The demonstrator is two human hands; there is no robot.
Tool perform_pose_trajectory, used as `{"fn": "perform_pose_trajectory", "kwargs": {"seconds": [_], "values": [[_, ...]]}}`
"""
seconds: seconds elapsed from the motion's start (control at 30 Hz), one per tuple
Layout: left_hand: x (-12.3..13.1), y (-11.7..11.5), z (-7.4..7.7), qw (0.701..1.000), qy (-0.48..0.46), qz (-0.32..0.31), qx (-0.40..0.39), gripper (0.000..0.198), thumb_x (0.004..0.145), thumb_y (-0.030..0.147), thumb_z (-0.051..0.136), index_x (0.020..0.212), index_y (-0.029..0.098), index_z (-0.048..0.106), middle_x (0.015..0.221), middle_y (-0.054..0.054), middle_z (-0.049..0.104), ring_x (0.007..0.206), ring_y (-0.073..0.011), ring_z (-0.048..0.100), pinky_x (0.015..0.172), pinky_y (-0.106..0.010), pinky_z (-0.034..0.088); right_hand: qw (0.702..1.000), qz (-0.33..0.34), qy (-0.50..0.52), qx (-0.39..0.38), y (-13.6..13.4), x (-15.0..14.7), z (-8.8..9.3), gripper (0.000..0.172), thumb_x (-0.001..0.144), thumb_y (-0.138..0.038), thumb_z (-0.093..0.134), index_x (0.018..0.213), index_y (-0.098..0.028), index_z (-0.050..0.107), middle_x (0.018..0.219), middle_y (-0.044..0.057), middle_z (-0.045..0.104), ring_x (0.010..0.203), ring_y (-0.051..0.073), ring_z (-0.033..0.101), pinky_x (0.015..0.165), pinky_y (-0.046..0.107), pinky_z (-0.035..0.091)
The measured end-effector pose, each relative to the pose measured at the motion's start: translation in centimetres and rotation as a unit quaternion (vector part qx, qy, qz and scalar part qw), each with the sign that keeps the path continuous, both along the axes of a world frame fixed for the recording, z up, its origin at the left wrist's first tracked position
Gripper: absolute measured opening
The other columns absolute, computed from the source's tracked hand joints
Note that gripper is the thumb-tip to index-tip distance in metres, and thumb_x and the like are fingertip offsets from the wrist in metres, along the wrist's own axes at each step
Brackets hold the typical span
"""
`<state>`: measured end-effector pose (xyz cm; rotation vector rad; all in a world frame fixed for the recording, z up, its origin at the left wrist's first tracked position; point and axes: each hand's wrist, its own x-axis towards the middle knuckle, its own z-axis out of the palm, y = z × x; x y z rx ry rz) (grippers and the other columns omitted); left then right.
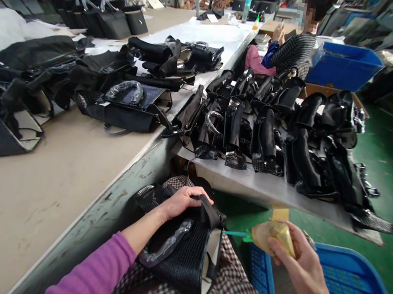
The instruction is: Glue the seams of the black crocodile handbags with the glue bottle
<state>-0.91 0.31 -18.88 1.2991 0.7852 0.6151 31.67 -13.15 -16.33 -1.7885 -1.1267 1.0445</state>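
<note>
A black crocodile-textured handbag (179, 253) rests on my lap over a checked cloth. Its handle is wrapped in clear plastic, and pale lining shows at its open side. My left hand (183, 202) grips the bag's top, fingers curled over a black flap. In my right hand (295, 254) is a yellowish glue bottle (270, 235) with a green nozzle, held on its side. The thin tip points left and meets or nearly meets the bag's upper side edge; I cannot tell if they touch.
Black handbags (237, 123) stand in rows on a low table ahead. More bags (124, 106) lie on the long worktable (63, 185) to the left. A blue basket (357, 262) sits at my right. Beyond, a person in a striped top (294, 50) sits near a blue bin (343, 66).
</note>
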Motion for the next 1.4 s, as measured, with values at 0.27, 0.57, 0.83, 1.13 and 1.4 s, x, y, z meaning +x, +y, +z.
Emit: {"fn": "perform_pose_trajectory", "kwargs": {"seconds": [0.27,0.57,0.83,1.13,1.4], "values": [[0.0,-0.2,0.4,1.0,0.012,0.002,0.013,0.021,0.084,0.03,0.073,0.097,0.016,0.082,0.1,-0.008,0.074,0.104,-0.0265,0.065,0.097,-0.033,0.044,0.999,0.039,-0.012,-0.017,0.8,0.5,-1.1,0.064,0.083,-0.061,0.074,0.125,-0.018,0.055,0.093,0.005,0.066,0.061,0.021,0.06,0.055,0.034,0.053],[-0.1,0.0,-0.1,1.0,0.012,-0.004,0.01,0.022,0.084,0.03,0.073,0.099,0.016,0.082,0.102,-0.008,0.074,0.105,-0.0272,0.065,0.099,-0.034,0.044,0.994,0.104,0.021,-0.026,-0.7,1.3,-0.2,0.055,0.086,-0.054,0.076,0.127,-0.022,0.058,0.112,0.007,0.067,0.083,0.027,0.064,0.056,0.029,0.056],[0.1,-0.1,0.2,1.0,0.007,0.003,0.002,0.023,0.083,0.033,0.075,0.097,0.016,0.082,0.101,-0.009,0.075,0.104,-0.0278,0.066,0.099,-0.036,0.045,0.992,0.108,0.064,-0.031,-2.8,1.0,0.0,0.053,0.087,-0.049,0.078,0.129,-0.024,0.06,0.117,0.008,0.07,0.098,0.031,0.066,0.072,0.032,0.058],[0.1,0.0,0.0,1.0,0.008,-0.001,0.01,0.024,0.083,0.034,0.074,0.098,0.016,0.082,0.101,-0.009,0.075,0.104,-0.0281,0.066,0.099,-0.036,0.045,1.0,0.02,0.023,0.008,-1.2,0.5,-1.6,0.058,0.082,-0.053,0.078,0.126,-0.023,0.056,0.112,0.01,0.065,0.098,0.032,0.064,0.061,0.032,0.058],[0.1,0.0,0.3,1.0,0.015,0.005,0.02,0.025,0.083,0.036,0.075,0.096,0.016,0.083,0.1,-0.009,0.075,0.103,-0.0283,0.065,0.1,-0.037,0.044,0.999,0.036,0.014,0.01,-1.8,0.5,-0.9,0.055,0.081,-0.051,0.08,0.124,-0.025,0.059,0.116,0.008,0.067,0.103,0.033,0.064,0.073,0.034,0.058]]}}
